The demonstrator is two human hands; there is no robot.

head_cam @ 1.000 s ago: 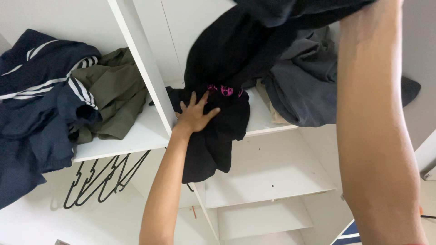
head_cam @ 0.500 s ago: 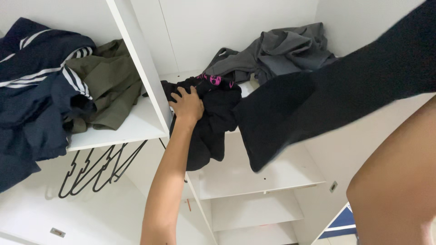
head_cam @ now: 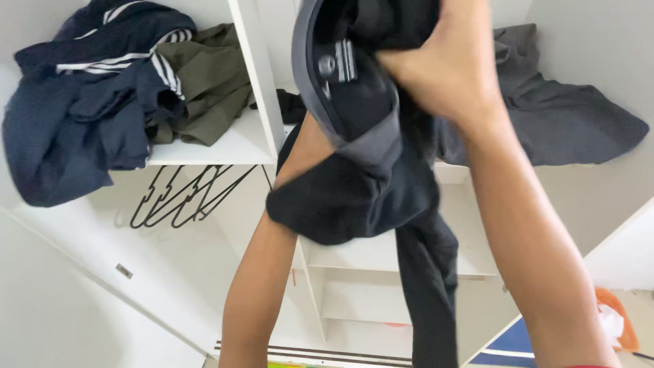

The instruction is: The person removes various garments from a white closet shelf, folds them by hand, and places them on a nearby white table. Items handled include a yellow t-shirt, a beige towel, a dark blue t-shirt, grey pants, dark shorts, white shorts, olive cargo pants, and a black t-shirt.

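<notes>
My right hand [head_cam: 443, 61] is raised close to the camera and grips a black garment [head_cam: 354, 197] by its grey waistband, where a button shows. The garment bunches below the hand, and one long leg of it hangs down to the bottom of the view. My left forearm [head_cam: 266, 272] reaches up behind the garment, and the cloth hides the left hand. A bit of black cloth [head_cam: 293, 105] lies on the shelf behind the garment.
This is a white wardrobe. A navy jacket with white stripes [head_cam: 75, 116] and an olive garment [head_cam: 211, 82] lie on the left shelf [head_cam: 231, 146]. A grey garment [head_cam: 565, 116] lies on the right shelf. Black hangers [head_cam: 184, 197] hang under the left shelf. Lower shelves [head_cam: 361, 259] sit below.
The black garment has come off the shelf and up in front of the camera. My right hand now holds it by the waistband, and my left hand has gone behind it.
</notes>
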